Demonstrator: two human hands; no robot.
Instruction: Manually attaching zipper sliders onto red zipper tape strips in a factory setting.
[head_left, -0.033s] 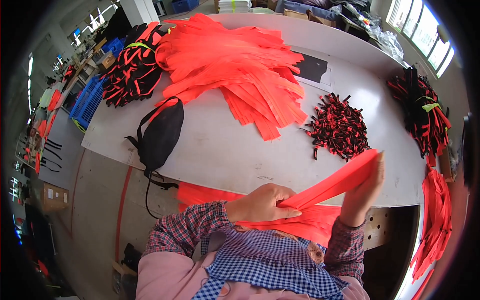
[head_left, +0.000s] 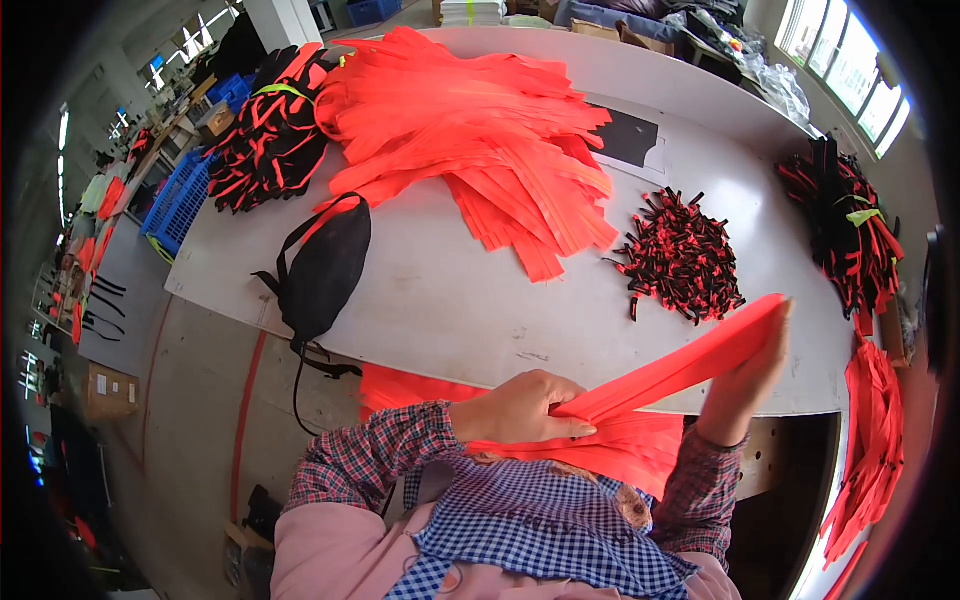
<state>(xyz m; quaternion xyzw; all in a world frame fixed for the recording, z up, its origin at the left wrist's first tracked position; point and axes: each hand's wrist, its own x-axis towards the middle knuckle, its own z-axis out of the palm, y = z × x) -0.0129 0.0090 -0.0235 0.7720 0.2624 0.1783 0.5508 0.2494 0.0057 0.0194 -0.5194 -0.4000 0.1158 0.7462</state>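
Hands: left hand (head_left: 515, 407) pinches the red strip (head_left: 680, 358) low, right hand (head_left: 752, 372) meets its upper end, grip hidden from me, long axis between them slanting up rightward across the near edge of the surface (head_left: 430, 320).

Red strip (head_left: 672, 362) in left hand (head_left: 520, 406)

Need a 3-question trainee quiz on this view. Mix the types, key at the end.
1. True or false: a red band runs from the left hand to the right hand.

2. On the table, what lies right of the large red strip pile?
a) black bag
b) heap of small black-and-red pieces
c) blue basket

3. Fill in: the checked apron is white and ____.

Key: 1 true; 2 b; 3 blue.
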